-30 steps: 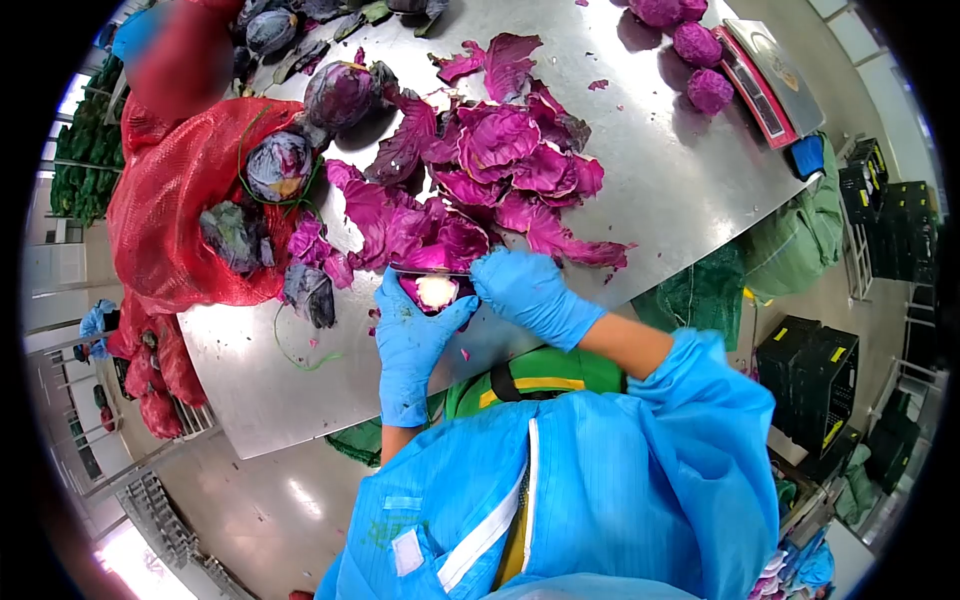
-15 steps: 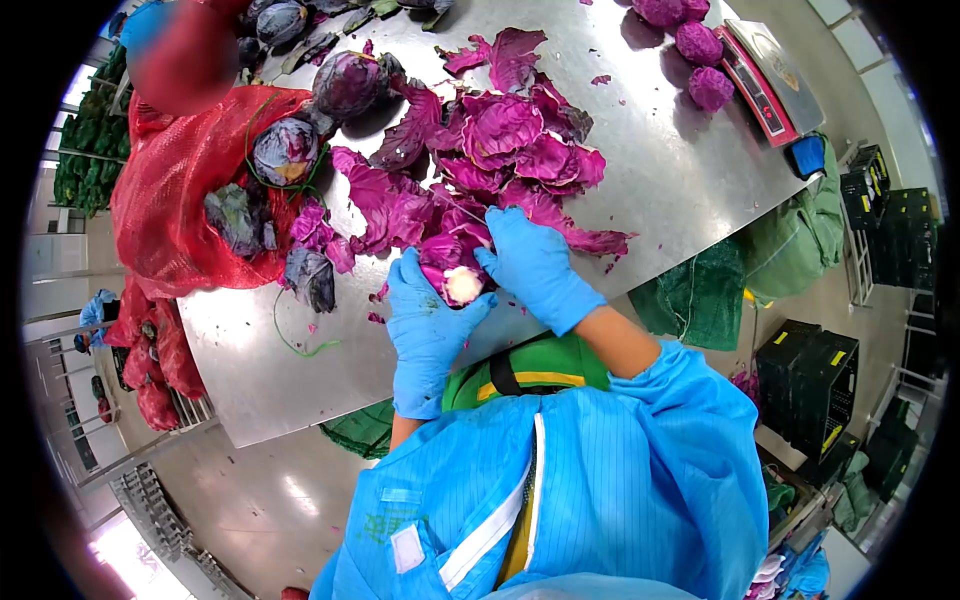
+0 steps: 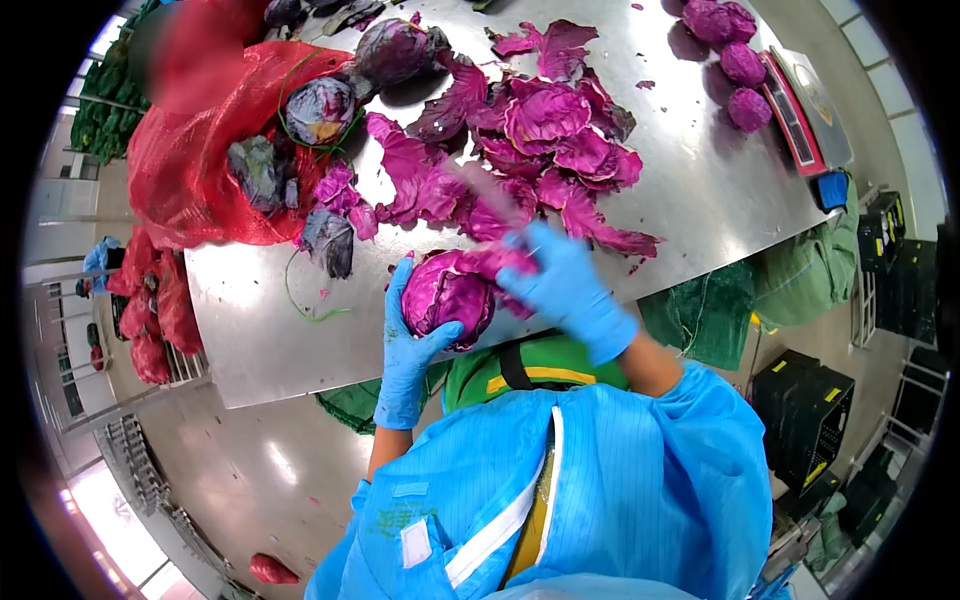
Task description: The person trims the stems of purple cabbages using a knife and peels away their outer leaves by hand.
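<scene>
The left hand (image 3: pixel 408 350) cupped a purple cabbage (image 3: pixel 446 302) just above the table's near edge, its fingers spread wide round the left side, its thumb across the near side; the right hand (image 3: pixel 572 292), blurred, was at a leaf (image 3: pixel 502 260) on the cabbage's right, though how far its fingers were closed I could not tell; loose leaves (image 3: pixel 545 115) lay beyond; a red mesh sack (image 3: pixel 190 165) lay far left.

No legible text, blurred green marks (image 3: pixel 400 519) on the near blue gown (image 3: pixel 640 470), unreadable yellow labels (image 3: pixel 832 394) on black crates (image 3: pixel 792 408) at right
</scene>
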The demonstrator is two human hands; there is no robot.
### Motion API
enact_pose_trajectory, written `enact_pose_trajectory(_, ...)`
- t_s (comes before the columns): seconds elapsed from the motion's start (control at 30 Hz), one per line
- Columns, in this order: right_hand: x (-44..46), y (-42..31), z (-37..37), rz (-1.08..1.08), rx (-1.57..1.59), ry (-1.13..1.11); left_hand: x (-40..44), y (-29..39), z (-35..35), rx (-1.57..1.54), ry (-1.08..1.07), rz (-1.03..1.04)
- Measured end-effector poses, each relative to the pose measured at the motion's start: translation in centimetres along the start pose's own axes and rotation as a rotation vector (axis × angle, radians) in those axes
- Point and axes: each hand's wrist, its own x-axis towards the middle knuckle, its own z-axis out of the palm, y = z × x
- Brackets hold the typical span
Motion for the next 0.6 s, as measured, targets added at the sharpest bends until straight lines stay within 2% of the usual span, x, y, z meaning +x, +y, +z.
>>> enact_pose_trajectory(0.03, 0.9, 0.6, -2.2, 0.359, 0.450, -0.071, -0.1, -0.2, -0.3, 0.036, -0.013, 0.061)
enact_pose_trajectory(0.07, 2.2, 2.4, -4.3, 0.359, 0.597, -0.078, 0.2, -0.4, -0.5, 0.071, -0.030, 0.125)
enact_pose_trajectory(0.1, 2.9, 2.9, -5.5, 0.476, 0.761, 0.058, 0.4, -0.4, -0.5, 0.105, -0.052, 0.189)
enact_pose_trajectory(0.13, 3.7, 6.8, -6.4, 0.460, 0.475, 0.171, 0.6, -0.4, -0.3, 0.123, -0.041, 0.186)
enact_pose_trajectory(0.17, 4.0, 5.6, -7.8, 0.489, 0.183, 0.292, 0.9, -0.4, -0.1, 0.127, -0.040, 0.184)
enact_pose_trajectory(0.23, 3.7, 6.1, -7.3, 0.118, -0.761, 0.654, 2.0, -0.3, 0.2, 0.138, -0.048, 0.185)
enact_pose_trajectory(0.3, 2.4, 3.8, -6.3, -0.111, -0.424, 0.471, 3.0, 0.2, 0.5, 0.204, -0.101, 0.156)
enact_pose_trajectory(0.37, 1.2, 2.4, -3.0, -0.227, -0.222, 0.124, 4.3, 0.3, 0.4, 0.323, -0.171, 0.179)
enact_pose_trajectory(0.43, 1.1, 2.6, 0.3, -0.049, -0.033, -0.070, 5.2, 0.4, 0.9, 0.305, -0.218, 0.194)
enact_pose_trajectory(0.5, 1.6, 3.2, 0.9, 0.144, 0.204, -0.151, 5.8, -0.1, 0.6, 0.355, -0.257, 0.217)
enact_pose_trajectory(0.53, 2.0, 3.4, 1.1, 0.237, 0.326, -0.195, 5.8, 1.1, 0.9, 0.330, -0.270, 0.156)
enact_pose_trajectory(0.6, 2.2, 4.1, 0.9, 0.192, 0.251, -0.246, 5.8, 0.8, 1.1, 0.442, -0.213, 0.163)
